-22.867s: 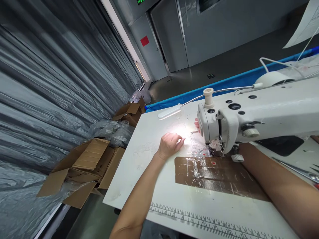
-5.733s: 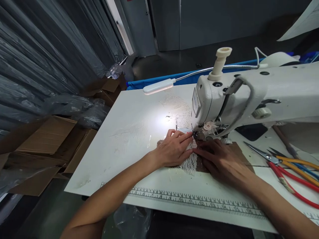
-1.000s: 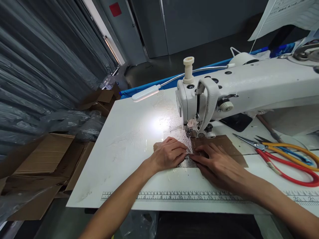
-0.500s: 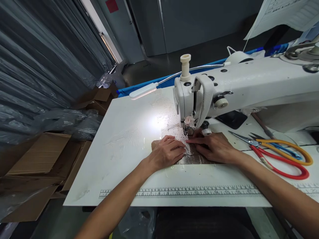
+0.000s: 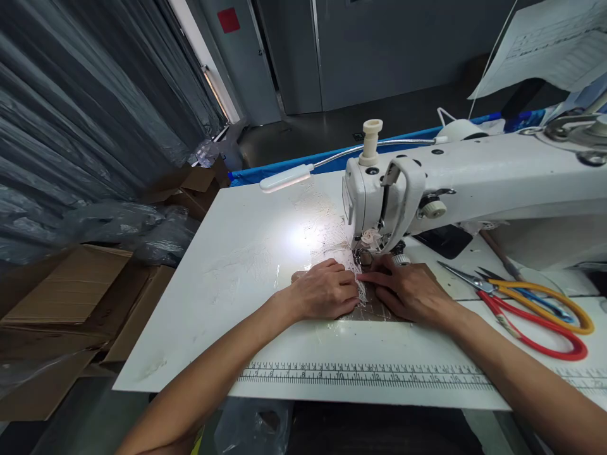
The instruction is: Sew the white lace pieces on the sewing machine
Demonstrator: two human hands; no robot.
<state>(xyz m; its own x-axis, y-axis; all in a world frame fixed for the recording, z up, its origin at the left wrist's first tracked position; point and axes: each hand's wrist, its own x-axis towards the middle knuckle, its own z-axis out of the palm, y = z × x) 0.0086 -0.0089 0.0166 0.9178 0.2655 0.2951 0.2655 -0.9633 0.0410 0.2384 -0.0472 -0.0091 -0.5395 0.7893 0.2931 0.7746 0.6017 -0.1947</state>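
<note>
At the middle of the white sewing table (image 5: 227, 278), just in front of the needle of the industrial sewing machine (image 5: 427, 183), a narrow strip of white lace (image 5: 359, 287) lies on a brown patch (image 5: 379, 308) of the tabletop. The left hand (image 5: 327, 292) lies flat, fingers extended and together, pressing the lace from its left side; it grips nothing. The right hand (image 5: 408, 289) is likewise spread palm down on the other side, its index finger pointing toward the presser foot (image 5: 363, 257), pinning the material rather than clasping it. The fingertips of both hands nearly meet over the lace. A gooseneck lamp (image 5: 287, 179) throws a bright pool of light on the far half of the table.

To feed well here, it seems wise to keep both palms light and level, so the lace slides straight under the foot without puckering, and to hold the fingertips clear of the needle. Scissors with red and yellow handles (image 5: 531, 303) rest toward the right edge, and a printed ruler (image 5: 360, 375) runs along the near edge.
</note>
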